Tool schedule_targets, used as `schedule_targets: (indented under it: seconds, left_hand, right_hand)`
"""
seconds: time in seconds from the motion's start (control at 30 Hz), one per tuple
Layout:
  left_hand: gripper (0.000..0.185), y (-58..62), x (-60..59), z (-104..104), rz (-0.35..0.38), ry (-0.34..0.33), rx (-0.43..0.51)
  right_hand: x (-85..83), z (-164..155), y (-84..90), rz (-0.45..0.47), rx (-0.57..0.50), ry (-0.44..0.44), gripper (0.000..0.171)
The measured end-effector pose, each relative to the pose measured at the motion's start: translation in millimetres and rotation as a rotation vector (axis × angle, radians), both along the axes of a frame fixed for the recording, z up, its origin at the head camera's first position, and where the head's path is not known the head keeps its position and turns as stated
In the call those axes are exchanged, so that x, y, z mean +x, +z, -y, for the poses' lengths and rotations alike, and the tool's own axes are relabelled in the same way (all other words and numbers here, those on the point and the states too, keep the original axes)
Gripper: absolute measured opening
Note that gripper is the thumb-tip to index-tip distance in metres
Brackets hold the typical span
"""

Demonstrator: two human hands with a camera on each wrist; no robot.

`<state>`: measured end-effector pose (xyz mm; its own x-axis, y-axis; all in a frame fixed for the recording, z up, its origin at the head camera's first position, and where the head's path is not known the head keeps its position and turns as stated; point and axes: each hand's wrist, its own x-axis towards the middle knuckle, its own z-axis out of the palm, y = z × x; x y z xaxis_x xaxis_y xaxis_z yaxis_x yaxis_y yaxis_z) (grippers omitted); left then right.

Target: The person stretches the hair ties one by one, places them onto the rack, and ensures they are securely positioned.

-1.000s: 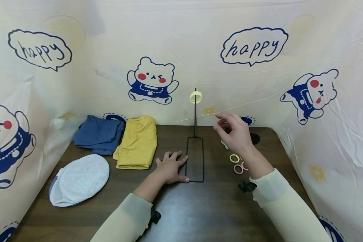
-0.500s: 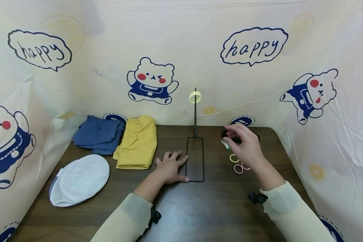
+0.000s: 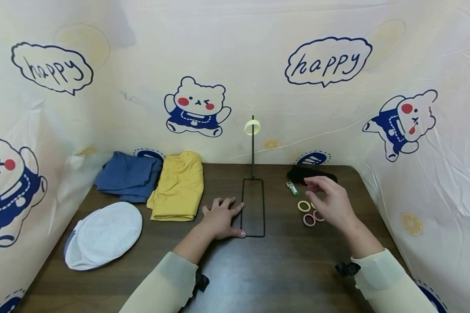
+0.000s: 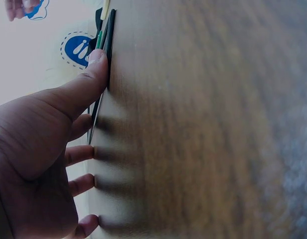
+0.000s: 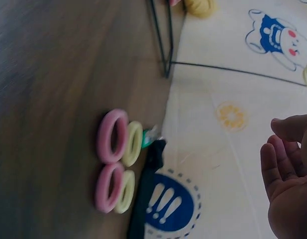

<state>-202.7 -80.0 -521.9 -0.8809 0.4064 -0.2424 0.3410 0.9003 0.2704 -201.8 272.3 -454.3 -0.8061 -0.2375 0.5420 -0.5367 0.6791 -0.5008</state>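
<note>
My left hand (image 3: 221,218) lies with spread fingers on the table, thumb and a finger touching the rectangular base of a black wire stand (image 3: 263,208). In the left wrist view its thumb (image 4: 96,62) rests on the wire. A pale yellow ring (image 3: 252,127) hangs near the top of the stand's rod. My right hand (image 3: 333,204) hovers above the loose rings, fingers loosely bent, holding nothing. Two pink rings (image 5: 112,135) and two pale yellow rings (image 5: 133,143) rest on the table below it; they look like hair ties. The hand partly hides them in the head view.
Behind the rings lie a small silver-and-green item (image 3: 292,188) and a black cloth-like thing (image 3: 297,174). Folded blue cloth (image 3: 129,174), folded yellow cloth (image 3: 178,187) and a white cap-like item (image 3: 105,234) sit at the left. A printed curtain (image 3: 235,52) hangs behind the table.
My right hand has moved from beside the stand's rod down and to the right, over the loose rings. The left hand and the stand stay in place.
</note>
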Motion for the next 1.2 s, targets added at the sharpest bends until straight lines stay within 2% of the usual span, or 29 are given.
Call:
schedule_targets:
  seconds: [0.3,0.7,0.87,1.03,1.2]
  left_hand:
    - [0.099,0.3,0.3,0.5,0.0,-0.001,-0.006]
    - [0.099,-1.9,-0.2,0.3,0.0,-0.001,-0.005]
    - [0.099,-2.2,0.3,0.9,0.001,0.0,-0.003]
    - [0.099,-1.3,0.6,1.3,0.006,0.003,0.002]
    - [0.099,-2.0,0.0,1.2,0.004,0.001,0.005]
  right_hand:
    - [-4.4,-32.9,-24.0,0.111,0.084,-0.03,0.041]
    - [0.1,-62.8,-49.6,0.466,0.174,-0.062,0.041]
    - [3.4,-68.7,-55.7,0.567,0.21,-0.06,0.044]
    - [2.7,-71.8,-61.5,0.628,0.228,-0.059,0.051]
    - [2.2,-72.8,-65.1,0.616,0.253,-0.066,0.046]
